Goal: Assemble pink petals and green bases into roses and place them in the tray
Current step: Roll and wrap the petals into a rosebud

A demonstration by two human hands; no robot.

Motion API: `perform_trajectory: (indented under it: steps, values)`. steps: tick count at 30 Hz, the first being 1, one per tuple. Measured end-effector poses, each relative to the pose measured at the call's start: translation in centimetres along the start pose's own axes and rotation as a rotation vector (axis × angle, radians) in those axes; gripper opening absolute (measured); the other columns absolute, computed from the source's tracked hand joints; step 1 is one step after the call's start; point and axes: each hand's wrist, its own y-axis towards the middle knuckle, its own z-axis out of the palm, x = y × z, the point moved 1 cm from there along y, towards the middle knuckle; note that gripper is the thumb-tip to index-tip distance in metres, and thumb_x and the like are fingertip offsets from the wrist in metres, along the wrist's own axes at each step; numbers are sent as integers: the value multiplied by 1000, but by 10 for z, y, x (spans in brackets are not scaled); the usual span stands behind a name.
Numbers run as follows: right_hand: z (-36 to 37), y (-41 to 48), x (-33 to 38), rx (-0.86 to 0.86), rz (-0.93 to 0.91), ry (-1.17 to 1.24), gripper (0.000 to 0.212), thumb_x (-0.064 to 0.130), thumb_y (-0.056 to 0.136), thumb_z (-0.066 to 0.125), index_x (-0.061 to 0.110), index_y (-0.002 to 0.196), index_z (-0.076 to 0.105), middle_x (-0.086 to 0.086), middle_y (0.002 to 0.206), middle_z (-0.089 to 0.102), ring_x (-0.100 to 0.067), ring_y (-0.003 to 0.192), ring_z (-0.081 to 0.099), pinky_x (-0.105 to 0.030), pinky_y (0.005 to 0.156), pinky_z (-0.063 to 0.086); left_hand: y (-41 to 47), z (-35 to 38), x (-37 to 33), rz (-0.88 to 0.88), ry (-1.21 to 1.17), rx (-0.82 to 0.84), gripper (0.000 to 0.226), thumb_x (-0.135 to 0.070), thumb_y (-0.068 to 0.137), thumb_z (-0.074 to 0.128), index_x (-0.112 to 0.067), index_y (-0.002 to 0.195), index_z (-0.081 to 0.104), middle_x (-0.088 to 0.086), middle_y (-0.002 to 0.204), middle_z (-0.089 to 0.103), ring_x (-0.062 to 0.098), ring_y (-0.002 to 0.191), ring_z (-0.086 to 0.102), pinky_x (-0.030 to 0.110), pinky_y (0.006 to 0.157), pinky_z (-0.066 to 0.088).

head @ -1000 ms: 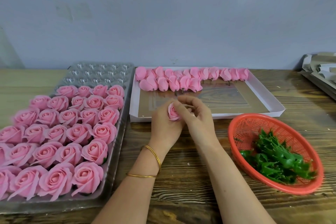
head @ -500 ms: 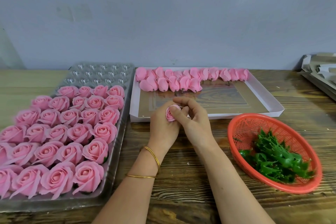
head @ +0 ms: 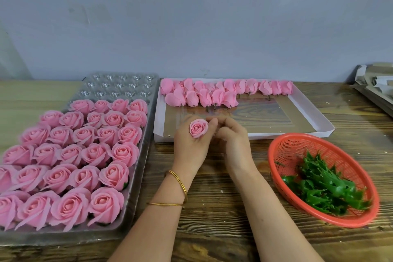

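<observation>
The left grip [head: 189, 149] curls round a pink rose [head: 198, 128], held bloom-up over the near edge of the white box [head: 308, 125]. The right grip [head: 234, 144] pinches the rose's right side with curled fingertips [head: 213, 123]. Pink petals [head: 212, 95] line the box's far edge. The clear tray [head: 136, 208] of finished roses [head: 85, 155] lies left of the box. The red basket [head: 282, 147] of green bases [head: 325, 187] sits by its near right corner.

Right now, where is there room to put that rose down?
In the clear tray, the far cups beyond the finished roses sit empty. The white box is bare in front of its pink buds. Wood tabletop shows beside the red basket. Nearer tray rows are packed.
</observation>
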Motion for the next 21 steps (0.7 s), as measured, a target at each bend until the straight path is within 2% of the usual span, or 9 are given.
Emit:
perform_trajectory:
  steps: [3,5,8,10,12,15,17,19,21]
  values:
    - [-5,-1,0,89,-67,-94,32,-10,74,56,2,101,67,-8,92,73,-15,90,68,-27,79,54,1,0,1,-27,-95,-59,20,-29,79,73,-25,72,55,-3,73,58,3,67,55,17,65,47]
    - [-5,-2,-1,169,-102,-166,40,-21,74,59,3,106,66,-3,94,73,-5,89,67,-18,76,51,2,1,1,-63,-133,-86,18,-32,75,71,-25,72,55,6,80,60,6,71,56,22,70,50]
    - [-1,-2,-2,226,-156,-244,47,-18,73,68,1,115,63,-5,102,71,-9,97,67,-21,83,53,2,2,0,-109,-182,-67,17,-34,75,71,-22,77,59,14,86,61,7,74,60,31,74,55]
    - [1,-3,-3,223,-178,-259,50,-15,73,71,2,118,61,-5,106,71,-12,101,67,-22,87,53,1,2,0,-137,-207,-49,23,-34,75,71,-15,82,61,16,85,64,15,75,63,41,75,58]
    - [3,-3,-4,210,-190,-263,50,-13,74,72,4,119,61,-4,106,71,-12,100,67,-21,85,53,1,1,-1,-152,-215,-31,23,-35,75,72,-14,81,63,14,83,67,24,78,66,46,76,58]
    - [4,-2,-5,194,-189,-270,50,-15,76,68,9,118,61,1,102,71,-6,94,67,-17,79,52,1,0,-3,-160,-219,-14,19,-35,73,74,-19,76,65,-1,73,67,18,74,66,45,73,58]
    - [4,-2,-5,205,-185,-267,52,-19,76,64,13,117,62,7,99,71,-2,91,67,-16,78,51,2,-1,-3,-152,-244,0,18,-34,73,78,-21,74,66,-1,72,66,19,73,65,45,72,58]
    - [3,-2,-3,223,-176,-253,52,-20,77,61,15,116,63,7,99,72,-4,93,67,-20,82,53,1,-2,-4,-129,-278,7,15,-33,73,79,-24,71,67,0,72,66,20,73,64,47,72,57]
    - [2,-3,-4,252,-161,-232,47,-18,80,61,10,118,64,1,103,72,-9,98,67,-25,89,53,1,-3,-5,-126,-293,13,13,-27,74,79,-22,71,67,0,74,67,21,76,64,50,75,57]
